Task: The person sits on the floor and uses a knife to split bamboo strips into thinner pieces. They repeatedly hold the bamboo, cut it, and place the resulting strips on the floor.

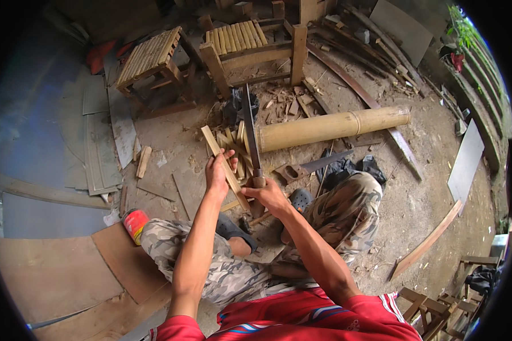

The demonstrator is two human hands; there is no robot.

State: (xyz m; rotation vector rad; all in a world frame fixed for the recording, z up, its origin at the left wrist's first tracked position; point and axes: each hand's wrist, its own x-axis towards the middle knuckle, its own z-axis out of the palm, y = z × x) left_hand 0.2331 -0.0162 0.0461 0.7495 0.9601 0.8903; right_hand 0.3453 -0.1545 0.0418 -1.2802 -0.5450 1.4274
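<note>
Two hands busy: left hand [218,173] clamped on pale bamboo strip [235,184], slanting far-left to near-right; right hand [270,198] closed round handle of long dark blade [251,125], thumb by strip. Loose strips [242,162] just beyond; handsaw [321,162] right; thick bamboo pole [318,131] far right.

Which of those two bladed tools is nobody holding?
The handsaw, lying beside the thick bamboo pole; the machete, by contrast, is gripped in the right hand.
</note>
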